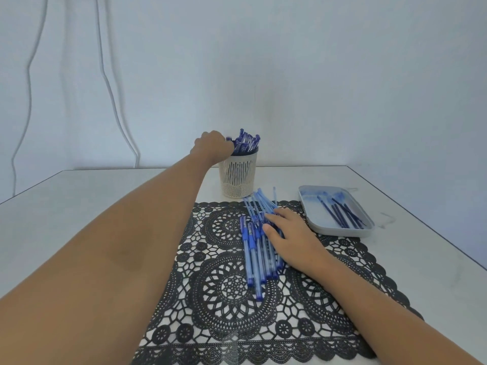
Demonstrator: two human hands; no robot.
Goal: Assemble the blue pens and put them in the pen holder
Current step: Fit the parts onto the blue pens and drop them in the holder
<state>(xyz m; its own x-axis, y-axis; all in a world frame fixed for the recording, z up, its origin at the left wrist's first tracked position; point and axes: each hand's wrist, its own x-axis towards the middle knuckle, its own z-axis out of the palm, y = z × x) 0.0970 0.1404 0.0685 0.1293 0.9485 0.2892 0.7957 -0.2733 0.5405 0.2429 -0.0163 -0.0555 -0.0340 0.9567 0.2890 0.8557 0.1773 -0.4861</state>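
Pen holder (238,177): cream slotted cup with a dark inner rim, upright, directly right of the left hand (213,147), which met its rim. Assembled blue pens (247,143) stood packed inside, caps up, leaning away from that hand.

Pile of pens (257,256), clear barrels with blue grips, lay flat under and left of the right hand (292,241). They were roughly parallel, and the fingers rested on them.

Pale blue empty barrels (261,201) fanned out just beyond the right fingertips, near the holder's foot.

Dark refills (340,212) lay loosely together to the right of the right hand, apart from it.
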